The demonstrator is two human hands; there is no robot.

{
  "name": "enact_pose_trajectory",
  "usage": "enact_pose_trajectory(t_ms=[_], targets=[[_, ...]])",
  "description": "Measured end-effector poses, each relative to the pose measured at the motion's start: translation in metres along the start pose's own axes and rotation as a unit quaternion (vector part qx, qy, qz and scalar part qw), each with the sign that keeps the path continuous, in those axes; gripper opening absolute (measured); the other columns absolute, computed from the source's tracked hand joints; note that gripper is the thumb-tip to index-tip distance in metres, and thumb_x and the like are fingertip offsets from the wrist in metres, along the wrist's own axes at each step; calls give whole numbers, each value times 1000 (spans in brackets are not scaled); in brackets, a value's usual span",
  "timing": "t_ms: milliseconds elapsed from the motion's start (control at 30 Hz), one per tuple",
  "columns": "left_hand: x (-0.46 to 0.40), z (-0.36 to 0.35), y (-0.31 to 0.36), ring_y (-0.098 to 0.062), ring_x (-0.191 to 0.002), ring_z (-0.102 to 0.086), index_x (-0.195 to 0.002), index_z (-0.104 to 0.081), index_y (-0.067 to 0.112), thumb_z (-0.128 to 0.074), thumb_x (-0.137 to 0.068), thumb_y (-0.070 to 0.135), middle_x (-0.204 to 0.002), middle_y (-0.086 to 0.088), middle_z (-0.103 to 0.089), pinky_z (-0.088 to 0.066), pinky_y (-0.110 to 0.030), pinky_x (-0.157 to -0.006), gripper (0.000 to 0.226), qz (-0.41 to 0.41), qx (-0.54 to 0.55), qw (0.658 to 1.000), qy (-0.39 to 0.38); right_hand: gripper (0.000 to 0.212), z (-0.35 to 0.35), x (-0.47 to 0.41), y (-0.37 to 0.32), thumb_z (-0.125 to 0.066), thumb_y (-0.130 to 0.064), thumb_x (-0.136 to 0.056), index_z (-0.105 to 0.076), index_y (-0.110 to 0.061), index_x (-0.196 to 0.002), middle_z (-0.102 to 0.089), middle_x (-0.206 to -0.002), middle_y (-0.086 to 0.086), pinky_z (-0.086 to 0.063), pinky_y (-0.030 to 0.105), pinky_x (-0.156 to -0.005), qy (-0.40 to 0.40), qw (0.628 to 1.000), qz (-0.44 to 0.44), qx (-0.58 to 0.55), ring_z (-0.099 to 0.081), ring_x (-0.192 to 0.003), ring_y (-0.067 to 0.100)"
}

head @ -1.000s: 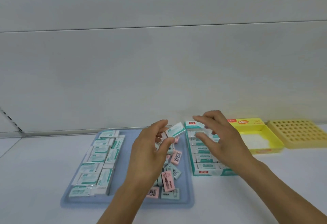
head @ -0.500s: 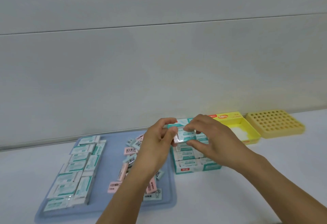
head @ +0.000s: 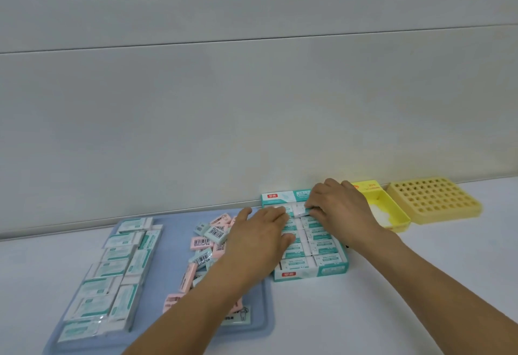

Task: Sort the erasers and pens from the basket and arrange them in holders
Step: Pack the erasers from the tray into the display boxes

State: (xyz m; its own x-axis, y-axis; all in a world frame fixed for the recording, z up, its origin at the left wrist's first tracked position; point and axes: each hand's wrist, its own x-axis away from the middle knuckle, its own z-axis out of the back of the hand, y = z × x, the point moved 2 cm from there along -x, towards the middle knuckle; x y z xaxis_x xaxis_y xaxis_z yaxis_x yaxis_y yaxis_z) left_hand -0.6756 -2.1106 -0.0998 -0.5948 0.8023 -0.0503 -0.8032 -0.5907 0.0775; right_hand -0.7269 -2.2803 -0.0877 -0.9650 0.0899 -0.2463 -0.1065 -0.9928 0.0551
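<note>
Teal box [head: 309, 270]: right hand [head: 340, 209] fingers pinch eraser [head: 301, 209] into back row; left hand [head: 259, 238] lies flat, fingers extended, steadying neighbours.

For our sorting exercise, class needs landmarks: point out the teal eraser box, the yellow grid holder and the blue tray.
teal eraser box [head: 309, 272]: head view, on its near front wall.
yellow grid holder [head: 433, 196]: head view, on its holed top.
blue tray [head: 267, 301]: head view, on its bare right rim.

The left hand [head: 259, 238] is covering much of the teal box [head: 309, 270]; at seven o'clock, the blue tray [head: 266, 312] is running off-frame.
</note>
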Motion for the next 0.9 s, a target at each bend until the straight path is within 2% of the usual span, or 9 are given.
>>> enact_pose_trajectory(t_ms=[167, 300, 367, 433, 533, 633, 733, 833, 900], targets=[[-1, -5, 1, -9, -143, -25, -147, -34, 23, -33, -101, 41, -158, 9, -25, -8, -40, -118, 49, 16, 6, 1000, -10, 28, -2, -2, -6, -43, -33, -99, -71, -29, -99, -55, -102, -9, -32, 27, -65, -16, 999, -30, -16, -46, -99, 11], [2, -1, -1, -9, -144, -24, -147, -37, 24, -36, -101, 38, -158, 8, -27, -2, -40, -119, 48, 20, 58, 998, 0, 28, 5, -6, -13, -39, -29, -99, -67, -26, -100, -54, -104, -4, -36, 31, -70, -63, 997, -26, 29, -47, -99, 16], [14, 5, -7, -7, -144, -23, -146, -39, 27, -40, -101, 37, -156, 10, -32, -1, -37, -120, 46, 35, 138, 989, 48, 26, 11, -8, -22, -42, -29, -98, -65, -28, -110, -54, -107, -2, -35, 33, -75, -63, 997, -22, 46, -49, -101, 18], [40, 13, -19, -7, -141, -28, -142, -46, 28, -44, -100, 37, -149, 11, -42, -9, -36, -120, 43, 61, 217, 965, 138, 27, 17, -6, -37, -45, -31, -98, -65, -28, -116, -55, -108, -2, -38, 35, -78, 0, 1000, -26, 1, -52, -101, 20], [93, 24, -54, -11, -129, -45, -132, -57, 25, -45, -94, 39, -136, 8, -56, -28, -33, -112, 42, 120, 229, 938, 231, 15, 27, -6, -77, -59, -22, -93, -73, -18, -99, -61, -92, 3, -43, 38, -72, 101, 981, 31, -164, -59, -87, 27], [146, 32, -108, -21, -119, -54, -125, -63, 18, -50, -91, 35, -128, 0, -62, -36, -28, -98, 40, 235, 191, 914, 271, 18, 25, -20, -136, -58, -25, -94, -72, -22, -106, -61, -100, -1, -40, 35, -80, 49, 964, 126, -229, -55, -97, 20], [178, 32, -152, -25, -122, -49, -132, -57, 18, -53, -97, 24, -135, -2, -57, -38, -34, -99, 36, 332, 153, 907, 211, 30, 18, -37, -194, -53, -19, -96, -63, -25, -123, -57, -118, -2, -38, 33, -91, -33, 940, 240, -239, -47, -112, 17], [187, 26, -171, -18, -124, -47, -139, -49, 20, -48, -100, 23, -141, 2, -51, -38, -30, -100, 40, 338, 177, 913, 141, 51, 10, -51, -233, -47, 0, -91, -55, -26, -134, -51, -134, -4, -40, 36, -91, -80, 923, 320, -199, -42, -118, 17], [186, 25, -176, -16, -120, -50, -139, -48, 20, -50, -99, 24, -140, 2, -50, -40, -27, -98, 40, 321, 193, 921, 108, 60, 3, -57, -247, -46, 4, -87, -51, -29, -137, -48, -137, -6, -41, 38, -88, -88, 922, 345, -153, -41, -118, 18]])
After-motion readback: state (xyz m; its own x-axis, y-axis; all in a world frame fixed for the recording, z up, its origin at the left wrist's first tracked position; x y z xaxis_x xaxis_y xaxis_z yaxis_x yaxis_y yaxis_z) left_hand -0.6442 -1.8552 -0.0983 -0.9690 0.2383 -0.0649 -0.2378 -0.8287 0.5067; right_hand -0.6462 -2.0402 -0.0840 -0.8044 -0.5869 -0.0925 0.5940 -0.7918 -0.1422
